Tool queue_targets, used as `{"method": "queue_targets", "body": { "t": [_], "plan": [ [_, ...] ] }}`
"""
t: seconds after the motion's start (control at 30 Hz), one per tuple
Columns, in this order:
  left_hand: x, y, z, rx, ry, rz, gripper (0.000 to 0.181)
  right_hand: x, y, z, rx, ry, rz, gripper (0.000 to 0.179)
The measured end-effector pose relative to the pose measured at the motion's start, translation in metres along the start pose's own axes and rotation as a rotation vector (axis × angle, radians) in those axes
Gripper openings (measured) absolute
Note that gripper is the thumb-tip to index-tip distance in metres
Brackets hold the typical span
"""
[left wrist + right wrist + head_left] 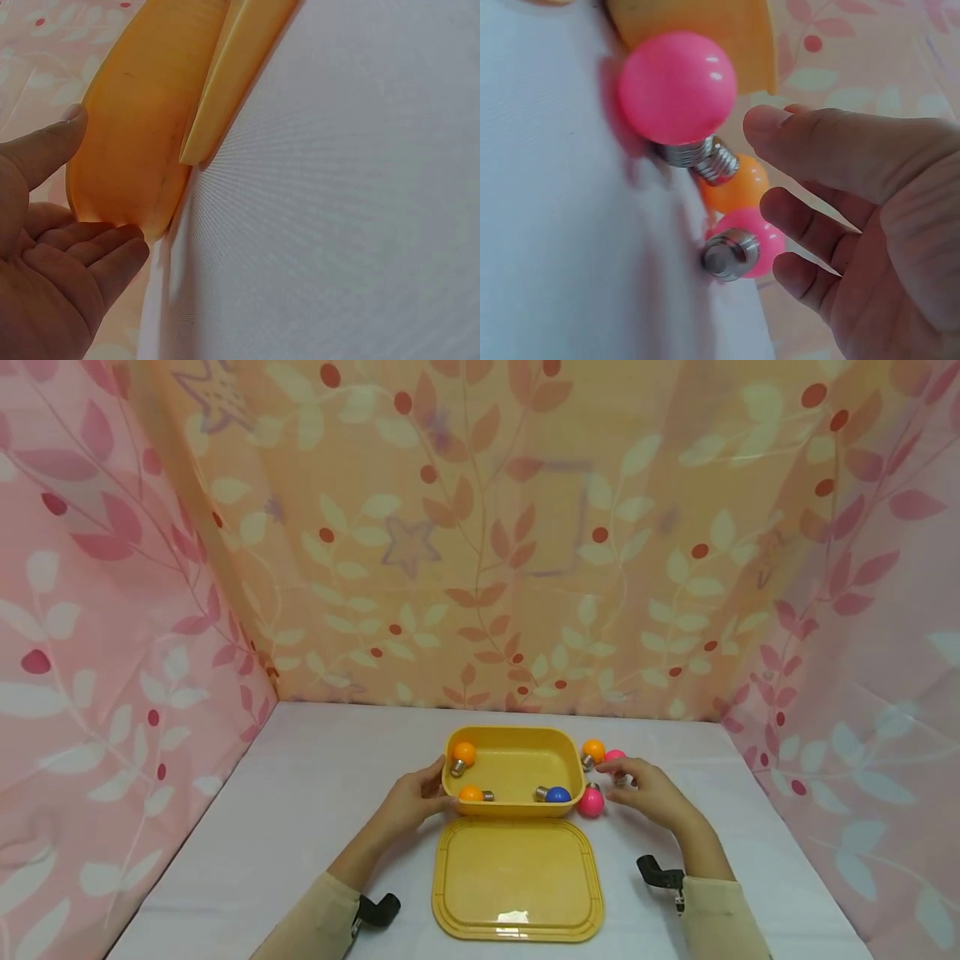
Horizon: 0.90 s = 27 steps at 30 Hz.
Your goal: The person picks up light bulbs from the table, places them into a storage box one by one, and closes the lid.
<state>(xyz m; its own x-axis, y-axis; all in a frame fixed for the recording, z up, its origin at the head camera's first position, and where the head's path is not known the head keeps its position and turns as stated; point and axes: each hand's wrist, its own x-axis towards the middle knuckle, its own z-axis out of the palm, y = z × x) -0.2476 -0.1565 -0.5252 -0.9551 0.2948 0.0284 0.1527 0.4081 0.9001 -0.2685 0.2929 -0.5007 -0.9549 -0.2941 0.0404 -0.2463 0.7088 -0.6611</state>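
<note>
A yellow plastic box (517,809) stands in the middle of the table in the head view. Inside it lie two orange light bulbs (464,752) and a blue light bulb (558,795). My left hand (408,799) rests against the box's left end, thumb near the rim and fingers extended low along the wall, as the left wrist view shows. To the right of the box are a near pink bulb (676,88), an orange bulb (739,187) and a second pink bulb (769,244). Over these reaches my right hand (654,795), thumb and fingers apart, nothing between them.
In front of the box lies its yellow lid (517,877), flat on the white tabletop (315,860). Patterned curtains (480,527) enclose the table at the back and both sides. Dark wrist-worn cameras (378,910) project from both sleeves.
</note>
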Motion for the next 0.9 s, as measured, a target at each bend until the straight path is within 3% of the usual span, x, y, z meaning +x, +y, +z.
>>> {"method": "queue_targets", "body": {
  "t": [0.17,0.3,0.9],
  "plan": [
    [-0.001,0.0,0.001,-0.007,0.005,-0.005,0.089,0.006,0.006,0.009,0.011,-0.022,-0.141,0.04],
    [-0.001,0.001,0.001,-0.021,-0.007,-0.025,0.089,0.008,0.008,0.015,0.023,-0.067,-0.191,0.044],
    [-0.001,-0.001,0.001,-0.021,-0.005,-0.01,0.093,0.001,0.009,0.021,-0.022,-0.138,-0.032,0.03]
  ]
}}
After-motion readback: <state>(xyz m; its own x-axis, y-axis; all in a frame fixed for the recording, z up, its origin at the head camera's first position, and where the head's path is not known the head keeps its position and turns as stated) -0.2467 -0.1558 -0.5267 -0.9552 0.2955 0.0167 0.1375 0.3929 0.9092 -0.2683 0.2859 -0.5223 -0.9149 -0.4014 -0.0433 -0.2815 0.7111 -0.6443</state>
